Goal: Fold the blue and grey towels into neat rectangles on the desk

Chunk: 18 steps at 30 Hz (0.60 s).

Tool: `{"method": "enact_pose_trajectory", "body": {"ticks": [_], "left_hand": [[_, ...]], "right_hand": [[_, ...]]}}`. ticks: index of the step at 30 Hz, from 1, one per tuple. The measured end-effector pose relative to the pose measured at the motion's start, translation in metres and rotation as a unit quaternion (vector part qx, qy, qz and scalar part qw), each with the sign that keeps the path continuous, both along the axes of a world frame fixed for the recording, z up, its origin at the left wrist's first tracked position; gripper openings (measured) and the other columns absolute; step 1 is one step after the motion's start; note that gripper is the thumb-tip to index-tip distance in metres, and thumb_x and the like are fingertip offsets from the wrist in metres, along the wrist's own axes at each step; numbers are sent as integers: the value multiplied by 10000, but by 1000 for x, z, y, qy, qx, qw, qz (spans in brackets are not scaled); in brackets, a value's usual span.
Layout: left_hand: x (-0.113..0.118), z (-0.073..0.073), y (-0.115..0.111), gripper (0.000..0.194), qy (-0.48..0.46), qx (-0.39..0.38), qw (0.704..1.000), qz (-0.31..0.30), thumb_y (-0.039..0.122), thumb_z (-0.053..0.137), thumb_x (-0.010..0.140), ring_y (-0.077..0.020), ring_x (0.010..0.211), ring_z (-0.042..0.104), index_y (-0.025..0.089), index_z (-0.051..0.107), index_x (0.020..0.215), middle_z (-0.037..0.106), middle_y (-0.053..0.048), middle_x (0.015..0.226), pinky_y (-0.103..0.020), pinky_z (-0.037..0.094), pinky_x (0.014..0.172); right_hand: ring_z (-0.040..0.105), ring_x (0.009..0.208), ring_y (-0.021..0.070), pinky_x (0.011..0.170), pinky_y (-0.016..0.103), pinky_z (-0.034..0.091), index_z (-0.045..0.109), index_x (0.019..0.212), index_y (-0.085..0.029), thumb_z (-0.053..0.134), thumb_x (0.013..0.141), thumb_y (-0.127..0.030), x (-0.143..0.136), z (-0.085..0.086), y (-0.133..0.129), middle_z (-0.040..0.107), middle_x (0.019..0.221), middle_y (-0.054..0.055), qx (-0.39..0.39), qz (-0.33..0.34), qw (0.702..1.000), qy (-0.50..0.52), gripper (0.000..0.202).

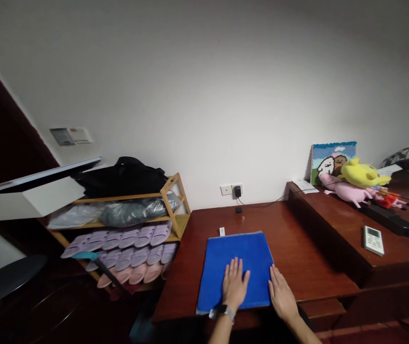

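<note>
A blue folded cloth (247, 248) lies flat on the reddish-brown wooden desk (200, 224), with a white tag (222, 231) sticking out at its far edge. Flat on the middle of the cloth rests my left hand (235, 285), fingers stretched out and a watch (226, 311) on its wrist. My right hand (280, 291) lies along the cloth's right edge, its fingers straight and close together. Neither hand grips anything.
Left of the desk stands a wooden rack (179, 222) with rows of slippers (129, 235) and a black bag (123, 177) on top. A raised desk section at right holds plush toys (364, 174) and a remote control (372, 240). A plugged-in adapter (238, 191) trails a cable.
</note>
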<state>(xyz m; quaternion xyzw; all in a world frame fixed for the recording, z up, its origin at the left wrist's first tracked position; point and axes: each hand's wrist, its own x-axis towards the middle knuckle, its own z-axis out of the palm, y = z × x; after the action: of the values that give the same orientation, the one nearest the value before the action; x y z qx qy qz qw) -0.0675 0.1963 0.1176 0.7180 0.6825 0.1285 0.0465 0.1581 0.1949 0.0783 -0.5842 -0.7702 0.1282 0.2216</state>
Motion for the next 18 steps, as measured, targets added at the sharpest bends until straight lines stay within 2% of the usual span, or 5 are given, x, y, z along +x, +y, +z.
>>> {"method": "enact_pose_trajectory", "body": {"ticks": [3, 6, 9, 12, 18], "left_hand": [[-75, -2, -19, 729, 29, 12, 995, 99, 590, 212, 1034, -302, 1554, 223, 148, 291, 1608, 279, -139, 1666, -548, 222, 1264], [-117, -11, -34, 723, 32, 35, 990, 130, 584, 226, 1036, -289, 1542, 269, 161, 244, 1623, 293, -135, 1665, -508, 280, 1247], [-122, -18, -40, 736, 19, 43, 990, 135, 584, 225, 1036, -289, 1537, 286, 155, 192, 1633, 295, -149, 1665, -500, 310, 1234], [-117, -18, -42, 740, 16, 37, 990, 137, 582, 212, 1036, -286, 1543, 272, 138, 202, 1629, 289, -155, 1667, -496, 296, 1243], [-120, -7, -42, 762, 34, 31, 990, 135, 620, 224, 1020, -295, 1535, 295, 132, 311, 1600, 339, -146, 1647, -511, 271, 1253]], "right_hand": [[317, 1519, 259, 1271, 438, 252, 383, 1556, -38, 209, 1025, -450, 0, 1, 0, 316, 1642, 131, -13, -7, 1000, -1, 695], [385, 1486, 285, 1256, 476, 265, 460, 1526, -74, 245, 1007, -443, -1, 9, 9, 402, 1603, 136, -41, -19, 999, -20, 671], [349, 1506, 277, 1265, 478, 211, 445, 1544, -126, 243, 1009, -445, -7, 26, 33, 407, 1609, 107, -38, -19, 998, -36, 655], [214, 1556, 251, 1271, 456, 171, 327, 1597, -130, 214, 1020, -438, -17, 39, 63, 287, 1669, 75, -58, -17, 997, -47, 664], [205, 1558, 248, 1271, 455, 171, 257, 1613, -98, 179, 1022, -413, -24, 19, 91, 241, 1683, 91, -81, -22, 996, -40, 675]]}}
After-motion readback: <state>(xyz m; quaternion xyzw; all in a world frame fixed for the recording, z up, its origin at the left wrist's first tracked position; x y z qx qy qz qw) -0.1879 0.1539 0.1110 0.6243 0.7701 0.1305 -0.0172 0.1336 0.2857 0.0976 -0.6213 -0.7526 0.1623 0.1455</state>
